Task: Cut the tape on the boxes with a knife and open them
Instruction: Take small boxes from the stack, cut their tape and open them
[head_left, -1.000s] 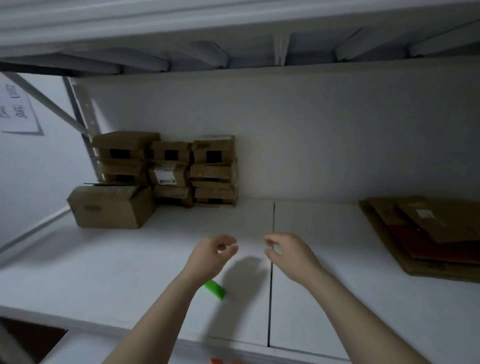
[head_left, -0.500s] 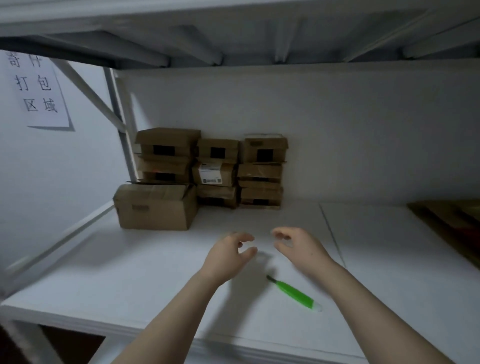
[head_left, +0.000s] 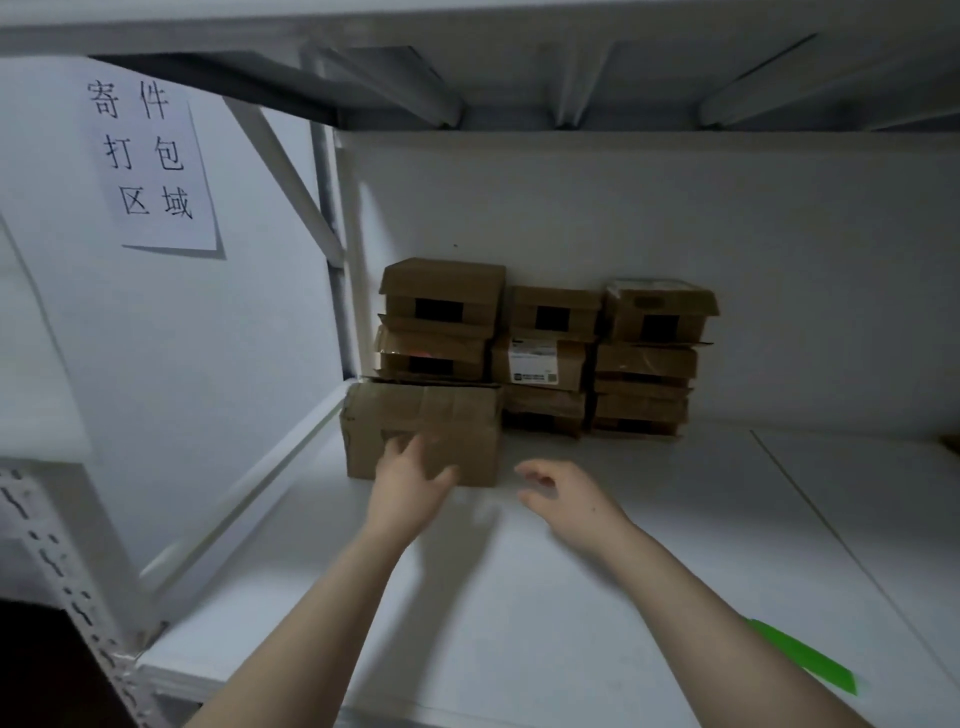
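Note:
A taped brown cardboard box (head_left: 457, 410) stands at the front of a stack of smaller cardboard boxes (head_left: 550, 358) in the shelf's back left corner. My left hand (head_left: 408, 480) lies flat against the front face of that box, fingers spread. My right hand (head_left: 563, 493) hovers just right of the box's lower corner, fingers apart, holding nothing. The green-handled knife (head_left: 802, 657) lies on the white shelf (head_left: 519, 623) near the front right, partly hidden behind my right forearm.
A paper sign with black characters (head_left: 150, 161) hangs on the left wall. A white shelf post and diagonal brace (head_left: 322, 218) stand left of the stack. The upper shelf's underside (head_left: 519, 78) runs overhead.
The view swung left and closer to the boxes. Both hands reached forward; my left hand now touches the front box. The knife stays on the shelf, now behind my right arm.

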